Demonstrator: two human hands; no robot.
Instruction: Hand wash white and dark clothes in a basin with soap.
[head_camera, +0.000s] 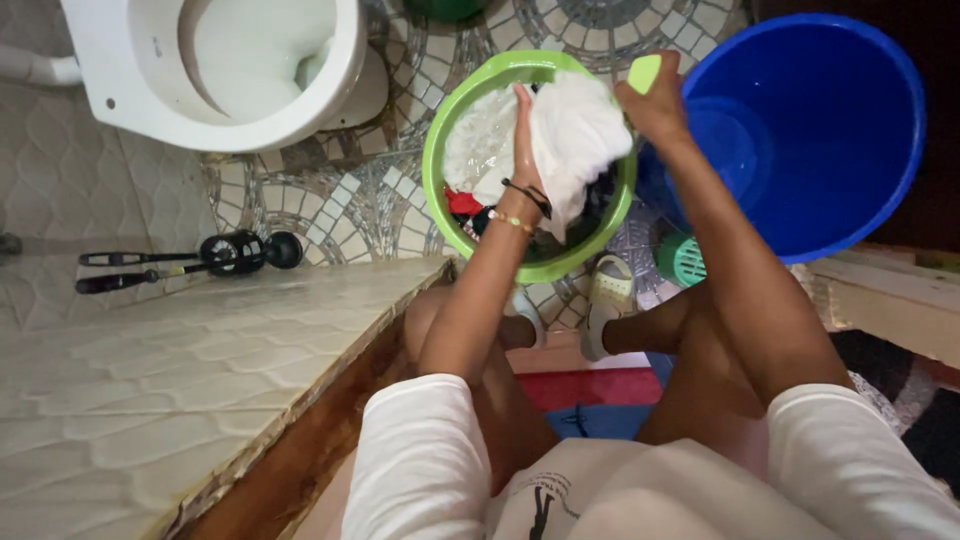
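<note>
We see our left hand (522, 135) stretched flat and upright, fingers together, pressed against the side of a white cloth (578, 140) that bulges up out of a lime-green basin (436, 205). Our right hand (655, 100) is closed around a small lime-green object (644, 72), likely a brush or a bar of soap, held at the upper right edge of the same cloth, so the cloth sits between the two hands. On the left wrist we see a black band (527, 193) and a thin beaded bracelet (510, 221). Inside the basin, more white fabric (478, 145) lies wet to the left of the hand, and red and dark garments (462, 204) show lower down beneath it. The basin stands on a mosaic-tiled floor (345, 195), just in front of our feet in pale sandals (607, 300). Touching the basin's right side is a large blue bucket (850, 120), and a small green round drain-like cover (684, 260) lies near its base. Further left stands a white toilet bowl (215, 70), and below it two black-handled tools (190, 262) lie on the floor. A quilted mattress (150, 390) with a brown edge fills the lower left beside our knee.
</note>
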